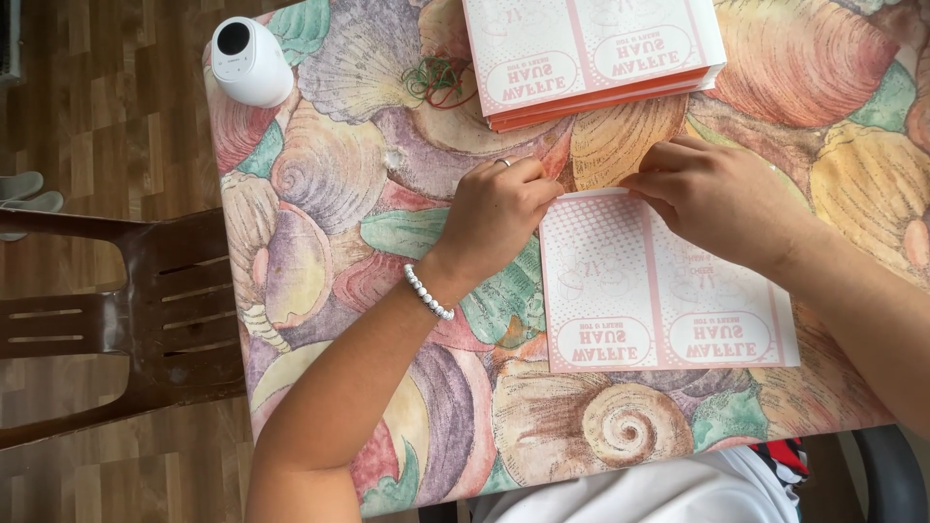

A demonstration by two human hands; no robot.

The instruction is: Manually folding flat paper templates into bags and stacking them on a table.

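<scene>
A flat pink-and-white printed cardboard sheet [659,291] lies on the shell-patterned table [368,232] in front of me. My left hand [494,208], with a ring and a white bead bracelet, pinches the sheet's far left corner. My right hand [722,199] presses and grips the sheet's far edge near the middle. Both hands rest on the tabletop at the sheet's top edge. A stack of the same flat sheets [591,53] with orange edges sits further back.
A white rounded camera device [250,60] stands at the table's far left corner. Red and green rubber bands [438,79] lie beside the stack. A brown plastic chair [116,320] stands left of the table on wood flooring.
</scene>
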